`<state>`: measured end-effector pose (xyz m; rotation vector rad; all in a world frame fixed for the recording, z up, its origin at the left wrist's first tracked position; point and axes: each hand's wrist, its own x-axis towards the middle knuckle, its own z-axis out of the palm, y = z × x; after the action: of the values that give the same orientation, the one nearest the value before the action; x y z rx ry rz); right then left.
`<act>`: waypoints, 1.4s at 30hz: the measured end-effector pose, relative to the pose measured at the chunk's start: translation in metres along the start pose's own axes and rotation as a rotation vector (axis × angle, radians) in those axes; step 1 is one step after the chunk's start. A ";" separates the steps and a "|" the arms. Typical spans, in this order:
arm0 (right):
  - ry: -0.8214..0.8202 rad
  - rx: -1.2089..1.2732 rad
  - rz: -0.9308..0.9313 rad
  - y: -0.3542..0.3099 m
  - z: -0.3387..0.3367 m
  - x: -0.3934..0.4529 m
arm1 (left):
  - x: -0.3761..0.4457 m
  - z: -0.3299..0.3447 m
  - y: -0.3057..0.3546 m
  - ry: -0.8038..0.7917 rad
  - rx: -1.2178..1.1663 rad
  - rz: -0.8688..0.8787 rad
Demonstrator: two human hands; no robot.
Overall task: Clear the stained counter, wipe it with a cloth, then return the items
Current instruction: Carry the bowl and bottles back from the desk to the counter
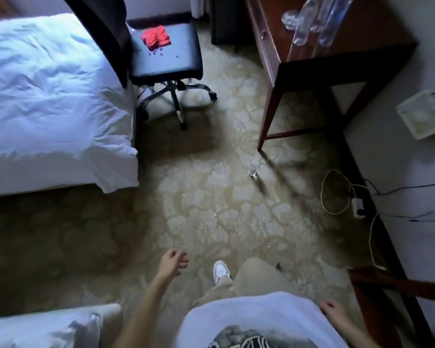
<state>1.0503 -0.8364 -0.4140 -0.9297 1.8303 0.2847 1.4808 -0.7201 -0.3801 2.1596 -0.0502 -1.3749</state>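
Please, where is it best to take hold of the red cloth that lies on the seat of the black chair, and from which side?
Probably take the red cloth from above, by its raised crumpled middle. It lies bunched on the flat chair seat, so the folds give the fingers something to pinch. The chair back stands on the bed's side, so come from the open, desk side. Both hands, left and right, hold nothing.

- A hotel-style bedroom.
- A bed with rumpled white linen fills the left side.
- Patterned carpet covers the floor.
- A dark wooden worktop stands against the wall, a wheeled office chair near it.
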 end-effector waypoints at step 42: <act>0.763 0.985 -0.451 -0.896 -0.169 0.190 | 0.418 0.255 1.017 -0.691 0.641 0.692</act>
<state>1.5336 -1.6254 -0.3112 -0.7110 1.9650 -1.2993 1.7320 -1.8186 -0.3110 1.6797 -1.5128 -1.6989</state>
